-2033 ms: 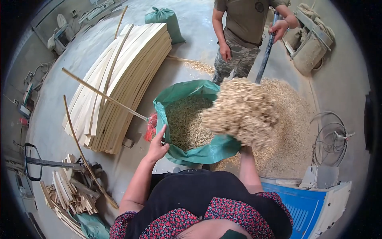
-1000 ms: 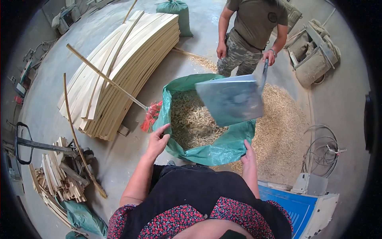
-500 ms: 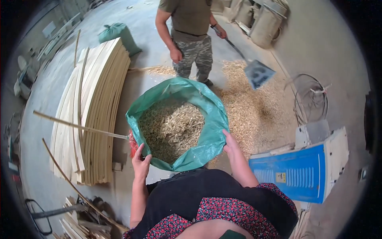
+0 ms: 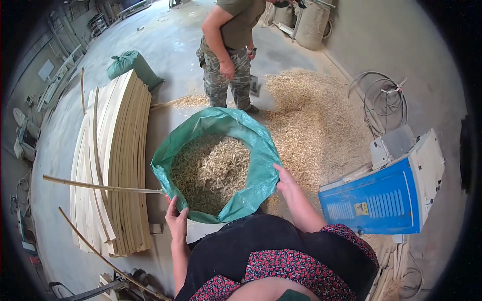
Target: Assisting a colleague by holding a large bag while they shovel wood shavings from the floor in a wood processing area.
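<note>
A large green woven sack (image 4: 263, 145) stands in front of me with its mouth spread wide. Wood shavings (image 4: 213, 168) fill its inside, browner in the near left part. My left hand (image 4: 176, 219) grips the rim at the near left, thumb and fingers pinching the edge. On the right side of the mouth, my right hand (image 4: 284, 178) holds the rim, its fingers partly hidden by the sack. A thin wooden stick (image 4: 100, 187) reaches from the left to the sack's edge beside my left hand, with a bit of red at its end.
Beyond the sack stands a co-worker (image 4: 228, 55), a shovel blade (image 4: 255, 85) partly showing behind their legs. A pile of shavings (image 4: 316, 120) spreads right. Stacked boards (image 4: 118, 165) and a tied green sack (image 4: 134, 67) are left; a blue machine panel (image 4: 371, 200) and coiled cable (image 4: 384, 103) are right.
The co-worker has turned and lowered the shovel from above the pile to beside their legs. The view has shifted slightly, while both my hands keep the sack's rim spread.
</note>
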Motion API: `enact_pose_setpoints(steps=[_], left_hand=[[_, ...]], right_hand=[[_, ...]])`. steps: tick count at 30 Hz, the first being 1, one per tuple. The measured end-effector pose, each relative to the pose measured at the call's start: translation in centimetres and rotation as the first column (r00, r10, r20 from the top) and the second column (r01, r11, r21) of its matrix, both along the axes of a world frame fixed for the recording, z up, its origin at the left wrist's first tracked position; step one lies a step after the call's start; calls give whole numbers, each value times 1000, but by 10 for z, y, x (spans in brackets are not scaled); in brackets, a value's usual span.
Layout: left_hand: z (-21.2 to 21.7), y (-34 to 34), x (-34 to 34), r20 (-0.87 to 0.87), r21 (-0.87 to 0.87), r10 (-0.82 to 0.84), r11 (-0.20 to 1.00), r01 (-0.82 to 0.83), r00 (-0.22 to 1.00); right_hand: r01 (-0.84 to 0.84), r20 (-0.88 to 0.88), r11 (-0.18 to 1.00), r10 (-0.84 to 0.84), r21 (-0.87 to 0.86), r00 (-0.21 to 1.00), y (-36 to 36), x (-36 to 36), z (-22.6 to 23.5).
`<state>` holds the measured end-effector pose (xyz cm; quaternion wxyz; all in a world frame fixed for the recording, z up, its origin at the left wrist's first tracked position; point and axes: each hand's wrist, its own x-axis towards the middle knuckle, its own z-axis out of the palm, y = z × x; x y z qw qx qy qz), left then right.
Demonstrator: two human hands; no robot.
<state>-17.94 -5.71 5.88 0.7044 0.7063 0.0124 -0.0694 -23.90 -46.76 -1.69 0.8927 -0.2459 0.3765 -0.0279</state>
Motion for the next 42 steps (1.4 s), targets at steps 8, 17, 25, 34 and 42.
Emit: enact_pose_setpoints(steps=[8, 17, 25, 34, 42], left_hand=[[0, -2, -1, -6, 25, 5, 1000, -4, 1000], [1, -11, -2, -24, -15, 8, 1000, -9, 1000], [4, -11, -3, -31, -5, -2, 1000, 1, 1000], [10, -11, -5, 5, -30, 30, 999, -30, 1000], [13, -4, -7, -62, 78, -44, 996, 49, 997]], right_hand=[[-7, 11, 1000, 7, 14, 1000, -5, 2, -10], [9, -12, 1000, -9, 18, 1000, -8, -4, -4], [13, -15, 999, -13, 32, 1000, -9, -3, -1], [-5, -5, 1000, 5, 10, 1000, -18, 1, -14], [-24, 90, 1000, 24, 2, 996, -23, 3, -18]])
